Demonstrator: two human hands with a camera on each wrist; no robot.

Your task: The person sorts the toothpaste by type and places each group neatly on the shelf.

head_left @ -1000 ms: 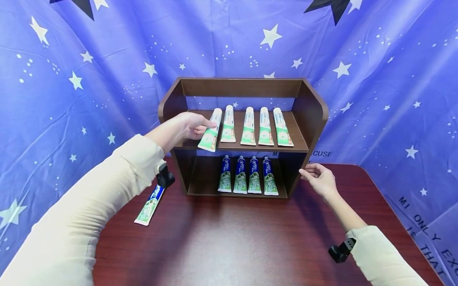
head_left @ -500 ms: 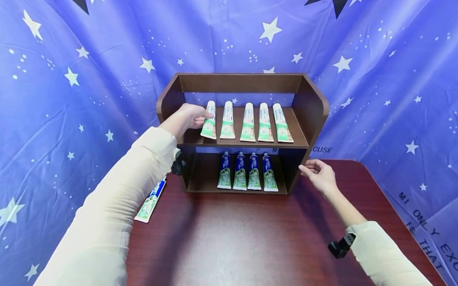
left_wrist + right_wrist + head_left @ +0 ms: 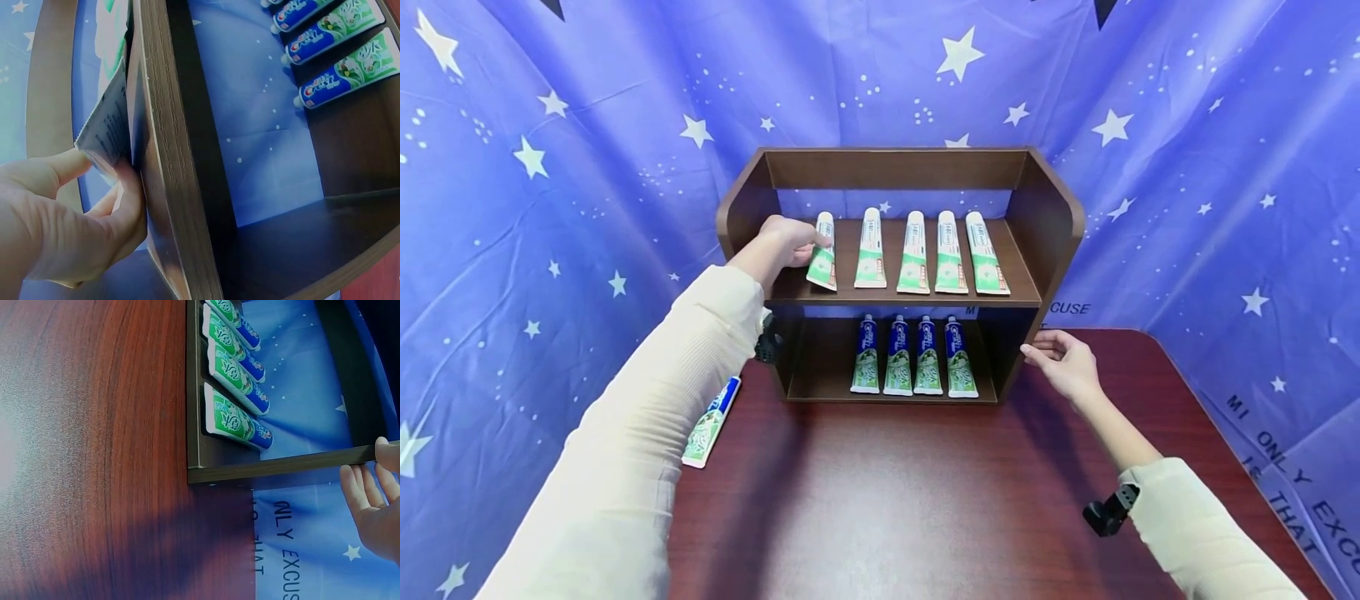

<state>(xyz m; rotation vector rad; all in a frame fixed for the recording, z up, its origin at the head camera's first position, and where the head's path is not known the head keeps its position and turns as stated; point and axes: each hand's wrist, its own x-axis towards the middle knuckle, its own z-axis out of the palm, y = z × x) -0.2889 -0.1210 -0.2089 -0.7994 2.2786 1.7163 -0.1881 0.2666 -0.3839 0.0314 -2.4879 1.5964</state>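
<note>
My left hand (image 3: 785,240) pinches a white-and-green toothpaste tube (image 3: 823,265) at the left end of the upper shelf. In the left wrist view, the tube's flat end (image 3: 107,128) sits between the thumb and fingers, tilted just over the board. Several like tubes, such as the white-and-green tube (image 3: 870,254), lie in a row to its right, caps toward the back. With thumb and fingers on either side, my right hand (image 3: 1066,367) holds the right side panel of the brown two-tier shelf (image 3: 898,170); the right wrist view shows this panel edge (image 3: 281,466) in the grip.
On the lower tier lie several blue-and-green toothpaste tubes (image 3: 898,358), right of its middle. Another blue-and-green tube (image 3: 709,425) lies on the red-brown table (image 3: 880,483), left of the shelf and beside my left forearm. A blue star-patterned curtain (image 3: 625,167) hangs behind.
The left hand has moved the white-and-green tube back and left, away from its neighbour and down to the upper shelf. The right hand keeps its hold; the head view has shifted slightly.
</note>
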